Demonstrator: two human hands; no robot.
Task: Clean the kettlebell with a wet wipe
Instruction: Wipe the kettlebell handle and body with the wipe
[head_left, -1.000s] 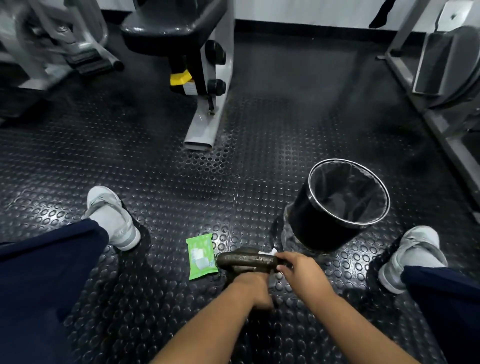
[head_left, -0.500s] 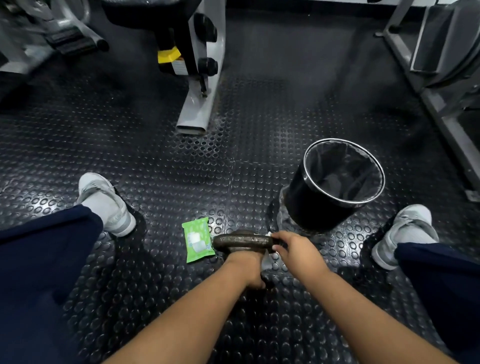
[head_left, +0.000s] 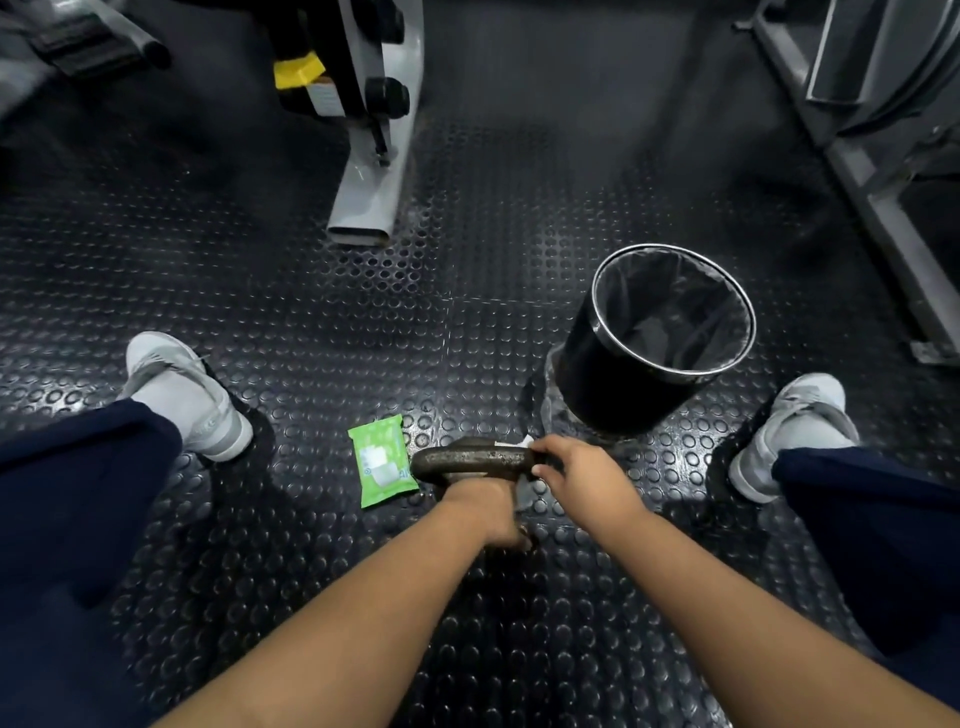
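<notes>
Starting on the left, a green wipe pack (head_left: 382, 462) lies flat on the bumpy black floor (head_left: 311, 338), just beside the kettlebell (head_left: 472, 460). The kettlebell sits on the floor between the person's feet. Its dark handle is on top, facing up, and the long way of the handle goes from left to right across the view. The round heavy part is hidden under the hands. The left hand (head_left: 483, 512) reaches down on the near side of the handle and seems to steady the weight, but its fingers are tucked out of sight, so I cannot tell if they grip. Next comes the wet wipe (head_left: 522, 488) (one white bit pokes out above the handle and another hangs below). The right hand (head_left: 582, 480) has its fingers curled round the wipe and squeezes it onto the right end of the handle. A black bin (head_left: 613, 395) stands near, further right. I think the cleaning is in the middle: the wipe is out and on the handle, but the rest of the handle, the round part and binning the wipe seem left to do.
</notes>
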